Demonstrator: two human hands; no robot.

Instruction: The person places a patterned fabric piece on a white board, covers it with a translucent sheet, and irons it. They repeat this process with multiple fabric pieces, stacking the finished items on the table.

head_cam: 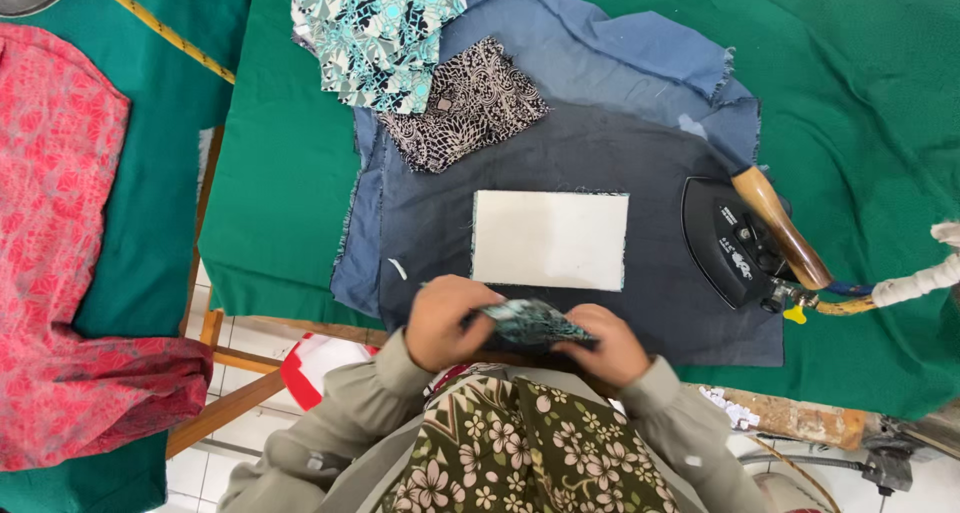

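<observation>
My left hand (448,318) and my right hand (605,345) together grip a small folded piece of dark teal patterned fabric (530,322) at the near edge of the table. Just beyond it a white rectangular fabric piece (550,240) lies flat on a blue-grey cloth (600,93). A black iron with a wooden handle (745,238) rests to the right of the white piece.
A brown patterned piece (465,105) and a teal-and-black patterned stack (375,35) lie at the back. The table is covered in green cloth (280,173). A red patterned garment (65,243) lies on the left table. A hose (905,288) leads off the iron.
</observation>
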